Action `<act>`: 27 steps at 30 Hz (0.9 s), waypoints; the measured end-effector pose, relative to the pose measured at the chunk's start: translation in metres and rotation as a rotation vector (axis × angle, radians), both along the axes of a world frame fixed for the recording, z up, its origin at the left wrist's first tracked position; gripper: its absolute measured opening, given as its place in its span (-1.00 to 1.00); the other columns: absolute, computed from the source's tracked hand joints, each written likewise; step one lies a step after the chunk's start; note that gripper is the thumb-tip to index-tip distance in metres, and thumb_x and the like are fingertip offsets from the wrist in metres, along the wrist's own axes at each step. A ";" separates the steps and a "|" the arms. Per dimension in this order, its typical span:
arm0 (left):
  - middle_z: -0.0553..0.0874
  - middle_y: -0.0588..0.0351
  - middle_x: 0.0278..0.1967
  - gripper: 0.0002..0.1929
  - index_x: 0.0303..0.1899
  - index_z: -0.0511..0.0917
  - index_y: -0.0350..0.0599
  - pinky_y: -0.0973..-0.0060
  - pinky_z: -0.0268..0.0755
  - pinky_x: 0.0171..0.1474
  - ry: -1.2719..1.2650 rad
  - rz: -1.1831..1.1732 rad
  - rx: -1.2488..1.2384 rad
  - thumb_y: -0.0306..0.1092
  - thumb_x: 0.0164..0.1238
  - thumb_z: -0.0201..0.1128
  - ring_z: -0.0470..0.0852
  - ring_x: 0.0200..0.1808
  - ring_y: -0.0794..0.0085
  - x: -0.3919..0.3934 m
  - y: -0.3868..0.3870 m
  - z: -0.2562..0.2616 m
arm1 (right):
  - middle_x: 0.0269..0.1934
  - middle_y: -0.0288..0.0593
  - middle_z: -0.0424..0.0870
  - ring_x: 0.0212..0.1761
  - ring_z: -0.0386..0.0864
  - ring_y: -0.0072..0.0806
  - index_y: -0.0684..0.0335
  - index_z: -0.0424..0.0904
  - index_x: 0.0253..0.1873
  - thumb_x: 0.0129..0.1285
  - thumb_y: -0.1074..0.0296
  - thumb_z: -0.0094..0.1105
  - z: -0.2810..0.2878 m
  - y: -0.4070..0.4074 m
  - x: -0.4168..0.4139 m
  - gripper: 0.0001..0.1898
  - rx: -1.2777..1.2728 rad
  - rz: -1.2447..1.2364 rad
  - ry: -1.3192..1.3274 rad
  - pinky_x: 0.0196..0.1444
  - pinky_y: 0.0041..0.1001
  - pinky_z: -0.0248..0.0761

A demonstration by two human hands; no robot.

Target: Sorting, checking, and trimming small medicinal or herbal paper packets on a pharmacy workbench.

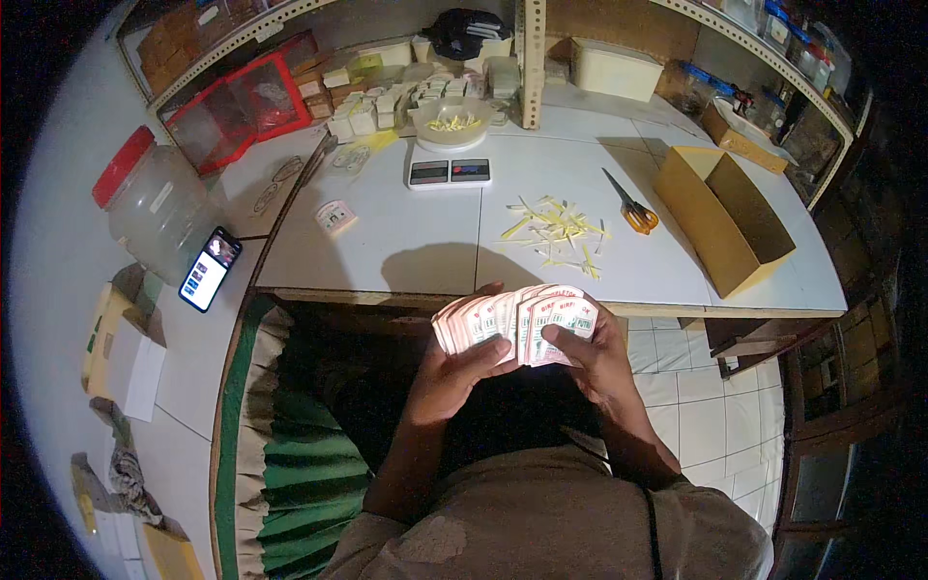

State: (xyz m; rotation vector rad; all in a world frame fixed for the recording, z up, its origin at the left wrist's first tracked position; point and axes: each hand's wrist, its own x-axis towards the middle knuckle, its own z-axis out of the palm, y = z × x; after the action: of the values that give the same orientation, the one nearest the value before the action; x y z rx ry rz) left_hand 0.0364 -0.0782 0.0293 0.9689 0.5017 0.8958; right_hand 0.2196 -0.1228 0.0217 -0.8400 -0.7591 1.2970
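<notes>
A fanned stack of printed paper labels (478, 322) with rounded tops spreads between both hands, just off the table's front edge. My left hand (464, 370) grips the left part, thumb across the front. My right hand (594, 355) pinches the right part, its thumb pressed on the frontmost label. The fingers behind the labels are mostly hidden. Beyond the hands, yellow and white paper trimmings (562, 225) lie in a loose heap on the white tabletop (391, 239). A small similar label stack (335, 217) rests farther left.
Orange-handled scissors (636, 210) lie beside an open cardboard box (732, 225) on the right. A digital kitchen scale (449, 172) carries a bowl (451, 123) of trimmings. A lit phone (210, 268) leans against a red-lidded plastic jar (159, 203). Metal shelving (533, 65) stands behind.
</notes>
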 end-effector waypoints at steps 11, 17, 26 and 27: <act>0.52 -0.01 0.17 -0.36 0.34 0.19 -0.24 0.27 0.55 0.14 -0.023 -0.066 0.019 -0.42 0.26 0.24 0.57 0.17 0.31 -0.002 0.003 -0.008 | -0.05 -0.10 0.66 -0.05 0.64 -0.47 0.39 0.45 0.15 0.21 0.64 0.25 0.002 -0.001 0.001 -0.61 0.017 -0.030 -0.022 0.04 -0.44 0.56; 0.52 -0.02 0.18 -0.40 0.33 0.21 -0.25 0.24 0.55 0.15 -0.055 -0.063 -0.020 -0.41 0.29 0.23 0.56 0.17 0.31 -0.002 0.002 -0.009 | -0.02 -0.08 0.65 -0.02 0.63 -0.47 0.39 0.45 0.16 0.22 0.66 0.22 0.008 -0.002 0.001 -0.61 0.038 -0.009 -0.008 0.06 -0.45 0.55; 0.53 -0.09 0.16 -0.34 0.33 0.21 -0.29 0.21 0.56 0.13 -0.191 -0.017 0.005 -0.38 0.22 0.28 0.57 0.17 0.23 0.002 0.006 -0.015 | -0.02 -0.07 0.65 -0.02 0.63 -0.47 0.40 0.45 0.16 0.22 0.68 0.20 0.006 0.000 -0.001 -0.61 0.014 -0.037 0.045 0.04 -0.46 0.55; 0.52 -0.10 0.16 -0.38 0.34 0.18 -0.33 0.22 0.50 0.19 -0.267 -0.065 0.024 -0.42 0.29 0.21 0.52 0.21 0.25 0.002 0.009 -0.019 | -0.03 -0.08 0.65 -0.02 0.63 -0.48 0.40 0.44 0.16 0.22 0.68 0.20 0.006 -0.001 -0.001 -0.61 -0.015 -0.051 0.063 0.03 -0.46 0.55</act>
State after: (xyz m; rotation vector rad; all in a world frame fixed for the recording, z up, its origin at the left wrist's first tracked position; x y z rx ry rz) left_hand 0.0381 -0.0697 0.0104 0.8660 0.2317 0.9573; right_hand 0.2191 -0.1235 0.0280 -0.8218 -0.6744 1.2793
